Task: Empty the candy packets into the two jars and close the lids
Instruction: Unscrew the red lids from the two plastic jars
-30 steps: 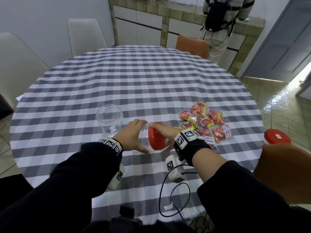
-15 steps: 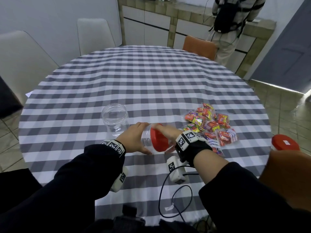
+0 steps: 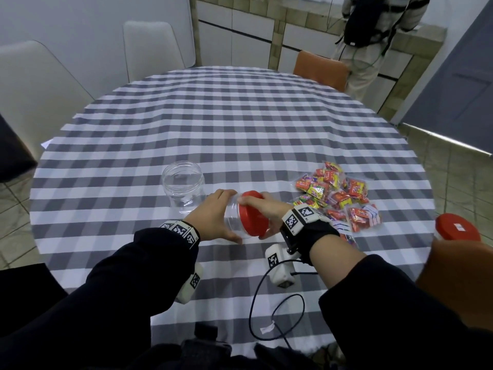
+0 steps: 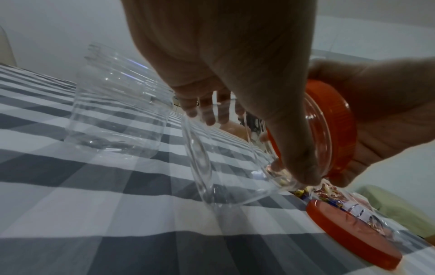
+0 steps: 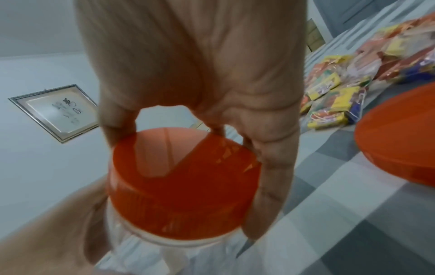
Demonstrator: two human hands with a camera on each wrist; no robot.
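Under both hands spreads the counter (image 3: 240, 124) with its grey-and-white checked cloth, and just above it the tilted clear jar (image 3: 232, 217) is held on its side, base to the left and mouth to the right. The left hand (image 3: 213, 216) wraps its fingers round the jar's body, while the right hand (image 3: 266, 209) has fingers and thumb curled round the rim of the red lid (image 3: 253, 213), which sits on the jar's mouth. My reading is that the lid is being unscrewed: the left hand should hold the body firmly without squeezing the thin wall, the right should turn from the ribbed edge, and the jar is best stood upright once open. Beyond the left hand stands the second jar (image 3: 183, 186), open and empty. To the far side of the right hand lies the heap of candy packets (image 3: 338, 196), none yet emptied; their printing is too small to read. Right of that hand a second red lid (image 3: 457, 227) carries a small white label, illegible. Square black-and-white markers (image 3: 298, 216) sit on the wristbands.
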